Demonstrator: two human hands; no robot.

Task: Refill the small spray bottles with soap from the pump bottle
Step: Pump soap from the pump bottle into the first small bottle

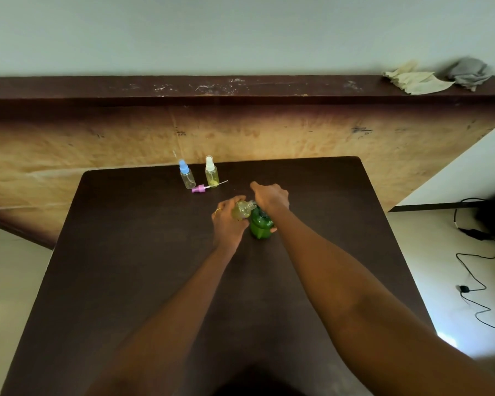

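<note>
spray bottle beside pump bottle

On a dark table, the left hand holds a small open bottle tilted against a green pump bottle, whose top the right hand covers. Near the far edge stand a blue-capped bottle and a white-capped bottle, with a pink sprayer top lying just before them. Two rags sit on a ledge behind.
</note>
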